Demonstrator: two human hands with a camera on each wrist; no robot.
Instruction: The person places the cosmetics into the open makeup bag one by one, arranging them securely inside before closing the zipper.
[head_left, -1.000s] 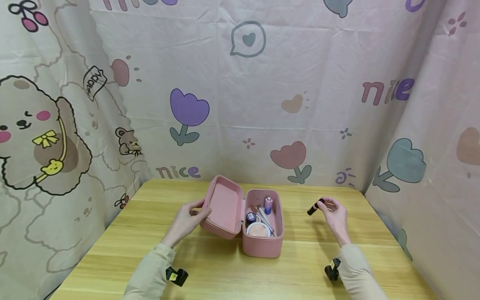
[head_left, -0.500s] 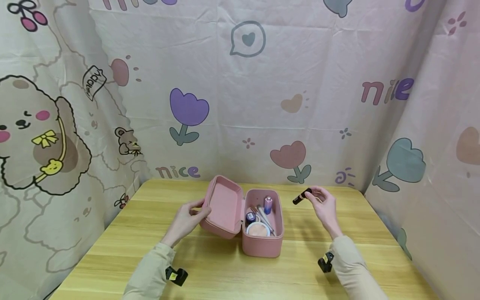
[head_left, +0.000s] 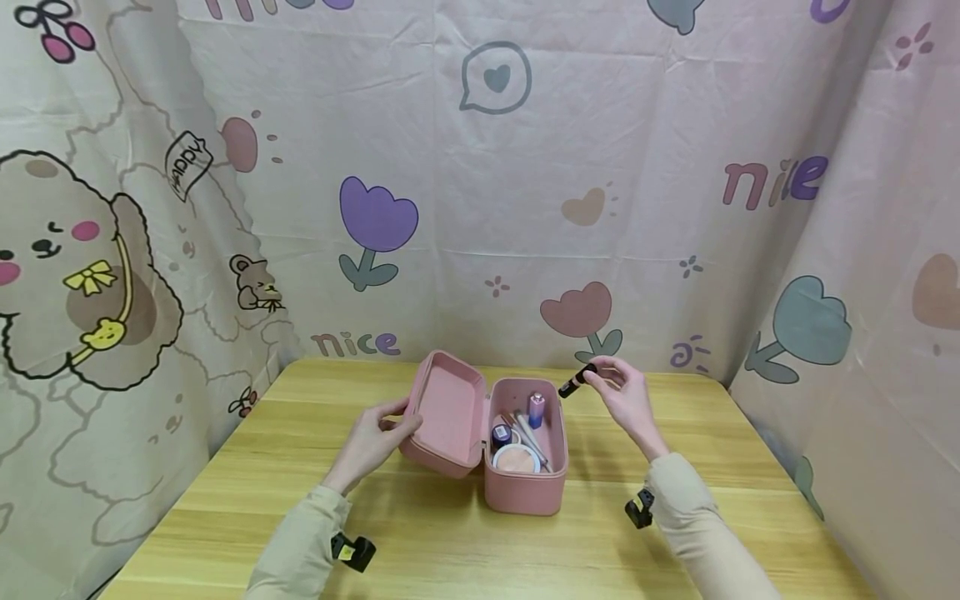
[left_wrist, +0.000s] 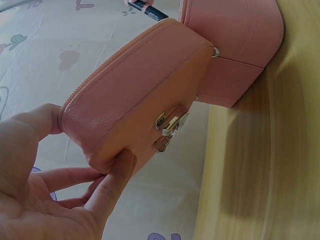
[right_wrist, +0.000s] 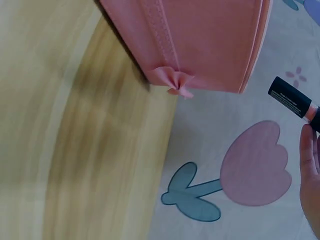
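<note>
A pink makeup case (head_left: 525, 494) stands on the table with its lid (head_left: 448, 410) swung out to the left. My left hand (head_left: 375, 442) grips the lid's outer corner, thumb on one side and fingers on the other; the left wrist view shows gold-coloured metal fittings (left_wrist: 171, 125) on the lid's top. With my right hand (head_left: 626, 404) I pinch one end of a slim black cosmetic tube (head_left: 576, 381) with a pink band. The tube slants down to the left, its free end close to the case's right back rim. Most of the right hand falls outside the right wrist view.
Inside the case are a pink-to-blue bottle (head_left: 536, 411), a dark jar (head_left: 502, 435), a round pale compact (head_left: 517, 460) and several slim sticks (head_left: 531, 437). A pink bow (right_wrist: 173, 81) decorates the case's side. Behind the wooden table (head_left: 420, 550) hangs a printed curtain (head_left: 480, 208).
My right hand has carried the black tube leftward and up, from the table's right side to near the case's rim. The left hand and the lid have stayed put.
</note>
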